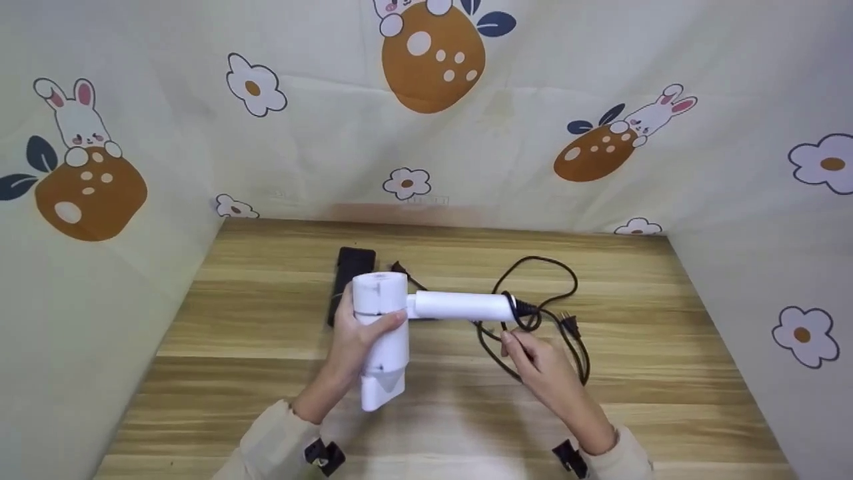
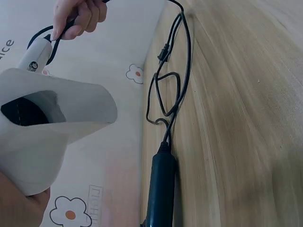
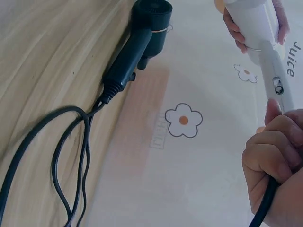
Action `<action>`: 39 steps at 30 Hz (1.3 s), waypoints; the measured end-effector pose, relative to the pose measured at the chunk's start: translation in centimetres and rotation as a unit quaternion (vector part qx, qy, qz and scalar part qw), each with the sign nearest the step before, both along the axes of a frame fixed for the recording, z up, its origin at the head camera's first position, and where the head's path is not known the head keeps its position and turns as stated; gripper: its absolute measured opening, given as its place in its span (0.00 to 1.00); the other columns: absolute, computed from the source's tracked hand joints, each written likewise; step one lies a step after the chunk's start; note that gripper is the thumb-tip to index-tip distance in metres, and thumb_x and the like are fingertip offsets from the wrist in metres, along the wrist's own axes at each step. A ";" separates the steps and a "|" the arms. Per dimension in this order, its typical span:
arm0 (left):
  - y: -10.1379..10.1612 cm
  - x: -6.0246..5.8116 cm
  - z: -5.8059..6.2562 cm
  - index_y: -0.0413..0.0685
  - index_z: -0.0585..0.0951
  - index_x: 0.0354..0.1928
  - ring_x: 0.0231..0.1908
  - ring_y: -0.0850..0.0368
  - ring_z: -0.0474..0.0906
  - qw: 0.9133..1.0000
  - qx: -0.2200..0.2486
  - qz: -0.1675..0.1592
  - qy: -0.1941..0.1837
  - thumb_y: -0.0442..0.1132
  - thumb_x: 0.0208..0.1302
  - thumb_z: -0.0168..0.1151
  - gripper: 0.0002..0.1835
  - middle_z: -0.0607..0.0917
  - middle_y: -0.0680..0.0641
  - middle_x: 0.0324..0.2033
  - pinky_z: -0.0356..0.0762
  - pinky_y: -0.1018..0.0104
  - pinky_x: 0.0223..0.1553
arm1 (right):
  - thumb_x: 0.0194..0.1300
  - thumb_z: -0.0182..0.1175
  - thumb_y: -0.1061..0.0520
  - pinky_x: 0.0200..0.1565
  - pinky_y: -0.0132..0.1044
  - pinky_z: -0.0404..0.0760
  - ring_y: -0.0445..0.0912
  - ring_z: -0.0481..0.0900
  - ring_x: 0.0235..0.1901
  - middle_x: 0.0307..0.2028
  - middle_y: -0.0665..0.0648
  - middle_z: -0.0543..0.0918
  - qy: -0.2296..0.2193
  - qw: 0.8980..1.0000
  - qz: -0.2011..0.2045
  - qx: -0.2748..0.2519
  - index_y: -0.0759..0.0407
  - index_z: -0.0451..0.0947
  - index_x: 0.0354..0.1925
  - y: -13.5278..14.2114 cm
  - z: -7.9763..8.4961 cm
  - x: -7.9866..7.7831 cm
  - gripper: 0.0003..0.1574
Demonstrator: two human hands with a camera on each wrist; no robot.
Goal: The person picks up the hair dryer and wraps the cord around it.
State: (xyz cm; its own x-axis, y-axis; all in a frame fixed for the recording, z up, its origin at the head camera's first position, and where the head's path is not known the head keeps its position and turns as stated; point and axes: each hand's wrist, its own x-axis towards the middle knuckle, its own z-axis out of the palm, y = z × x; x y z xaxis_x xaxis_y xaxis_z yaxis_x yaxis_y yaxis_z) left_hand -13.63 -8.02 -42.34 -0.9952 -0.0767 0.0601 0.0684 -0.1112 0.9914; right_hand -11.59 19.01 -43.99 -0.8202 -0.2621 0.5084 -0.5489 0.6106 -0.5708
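Both hands are occupied: our left hand [image 1: 353, 343] grasps the body of the white hair dryer [image 1: 392, 343], its thumb lying across the front, while our right hand [image 1: 548, 370] pinches the black cord [image 3: 266, 197] just beside the end of the handle [image 1: 466, 305]. We hold the dryer up above the near-middle part of the wooden table [image 1: 226, 400], with its nozzle [image 1: 382, 392] toward the near side and its handle pointing right. A turn of cord passes around the handle's right end, so we judge that the step in hand is winding the cord onto the handle, and that it is only begun. More cord lies loose to the right, with a plug [image 1: 570, 325] among it; which dryer that plug belongs to, we cannot tell. On the far left lies a dark hair dryer [image 3: 128, 56], touched by neither hand. As we read it, the next move calls for a steady left grasp while the right guides the cord snugly around the handle.
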 end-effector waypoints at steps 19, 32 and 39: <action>0.0 0.1 -1.2 0.47 0.63 0.61 0.33 0.54 0.79 0.986 -0.149 0.011 0.077 0.39 0.43 0.74 0.42 0.80 0.42 0.40 0.81 0.62 0.31 | 0.56 0.63 0.63 0.18 0.15 0.57 0.27 0.59 0.16 0.13 0.41 0.66 0.111 0.985 0.104 0.078 0.51 0.70 0.22 0.6 1.9 0.9 0.13; 0.2 0.5 -1.0 0.47 0.62 0.61 0.33 0.53 0.79 0.982 -0.168 -0.038 0.072 0.41 0.42 0.75 0.43 0.80 0.43 0.39 0.81 0.63 0.31 | 0.45 0.69 0.68 0.18 0.18 0.64 0.29 0.63 0.17 0.17 0.45 0.74 0.094 0.994 0.052 0.002 0.57 0.79 0.28 2.8 3.2 0.2 0.11; 0.1 0.7 -0.8 0.46 0.62 0.60 0.33 0.52 0.79 0.985 -0.147 -0.069 0.059 0.39 0.42 0.75 0.42 0.80 0.40 0.39 0.81 0.61 0.32 | 0.39 0.71 0.71 0.19 0.20 0.67 0.31 0.68 0.19 0.22 0.53 0.80 0.054 0.996 0.008 -0.069 0.60 0.80 0.26 3.2 3.5 -0.7 0.14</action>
